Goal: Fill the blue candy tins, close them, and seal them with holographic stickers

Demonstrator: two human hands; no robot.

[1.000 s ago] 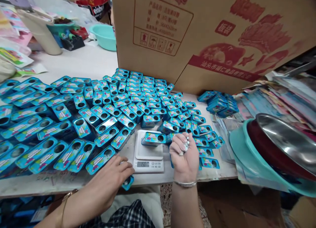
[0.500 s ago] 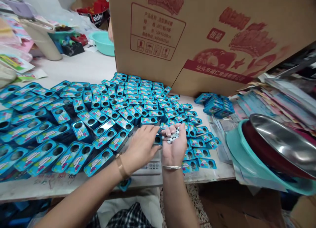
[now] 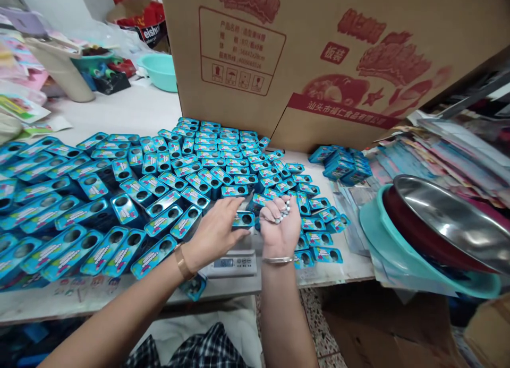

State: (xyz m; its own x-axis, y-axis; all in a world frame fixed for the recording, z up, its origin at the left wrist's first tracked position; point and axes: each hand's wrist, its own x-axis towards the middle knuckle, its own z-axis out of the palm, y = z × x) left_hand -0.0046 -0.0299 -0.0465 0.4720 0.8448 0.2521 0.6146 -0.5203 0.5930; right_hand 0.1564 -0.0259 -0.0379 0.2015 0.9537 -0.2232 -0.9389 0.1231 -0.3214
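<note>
My left hand grips a small blue box above a digital scale, its fingers behind the box and its thumb in front. The box has a round dark hole in its top. Beside it, my right hand is turned palm up, fingers curled over a handful of small pale candies. Many similar blue boxes stand close together to the left and behind, with several more to the right. One blue box sits at the table's front edge, below my left wrist.
A large cardboard carton rises behind the boxes. A stack of blue boxes sits at its foot. On the right are a steel bowl, a turquoise basin and piled printed sheets. Another turquoise basin stands at the back left.
My left hand has drawn back to the left, uncovering the blue box and the scale's display. The fingers of my right hand have curled further over the candies. The view has shifted slightly.
</note>
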